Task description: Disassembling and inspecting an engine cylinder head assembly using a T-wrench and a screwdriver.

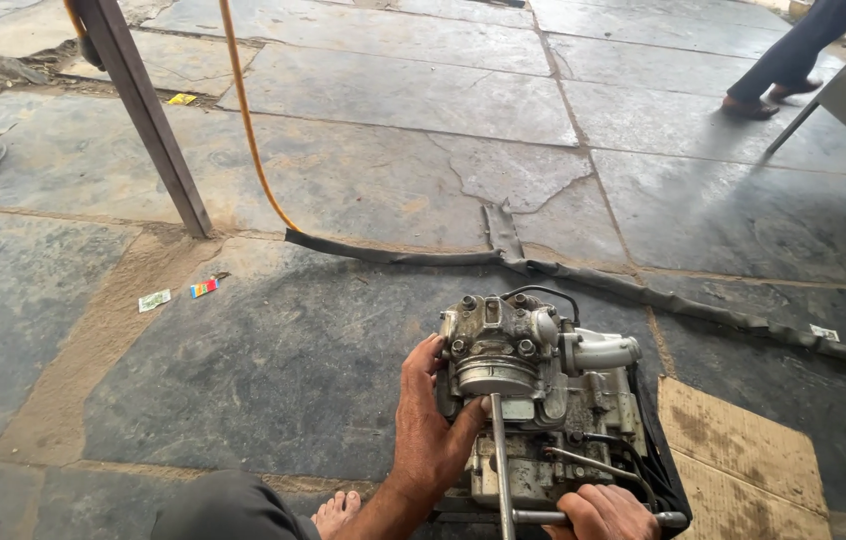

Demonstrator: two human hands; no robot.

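A dirty grey motorcycle engine [533, 370] stands on the stone floor in the lower middle of the head view. My left hand [433, 425] grips its left side, thumb resting against the shaft of a metal T-handle wrench [499, 455]. The wrench shaft runs from the engine's round cover down toward me. My right hand [598, 512] is closed around the wrench's crossbar at the bottom edge. My bare foot [338, 512] and knee [218, 505] show at the lower left.
A flattened cardboard sheet [743, 450] lies right of the engine. A black rubber strip [583, 278] and an orange hose [243, 120] cross the floor behind it. A slanted metal post [148, 115] stands far left. Another person's legs [793, 60] are at the top right.
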